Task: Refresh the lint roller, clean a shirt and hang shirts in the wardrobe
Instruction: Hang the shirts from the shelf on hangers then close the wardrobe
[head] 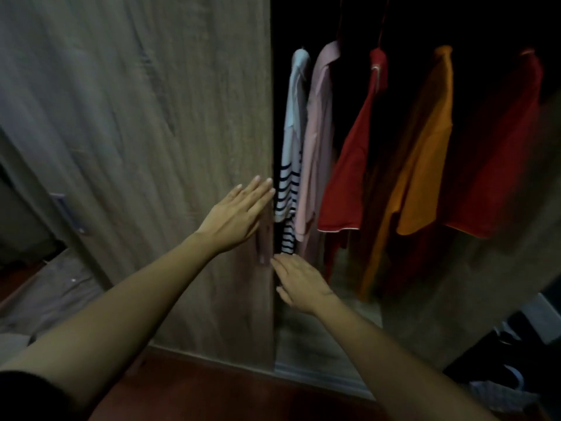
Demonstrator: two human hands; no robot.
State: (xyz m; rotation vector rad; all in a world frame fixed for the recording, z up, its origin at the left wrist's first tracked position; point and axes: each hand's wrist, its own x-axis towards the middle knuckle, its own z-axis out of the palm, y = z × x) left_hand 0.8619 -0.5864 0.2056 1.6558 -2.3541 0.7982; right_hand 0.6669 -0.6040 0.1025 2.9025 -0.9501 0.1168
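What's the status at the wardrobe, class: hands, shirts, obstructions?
Left hand flat on wardrobe door, right hand open at its edge. Both empty. Shirts hanging inside. Nothing blocking.

Dim room; reddish-brown floor point(194, 387)

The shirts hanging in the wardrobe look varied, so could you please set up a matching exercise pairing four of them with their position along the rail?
Column one:
1. striped shirt
2. pink shirt
3. orange shirt
4. white-trimmed red shirt

Column two:
A. between the pink and the orange shirts
B. nearest the wardrobe door
C. between two red shirts
D. second from the door, right of the striped one

Pairs: 1-B, 2-D, 3-C, 4-A
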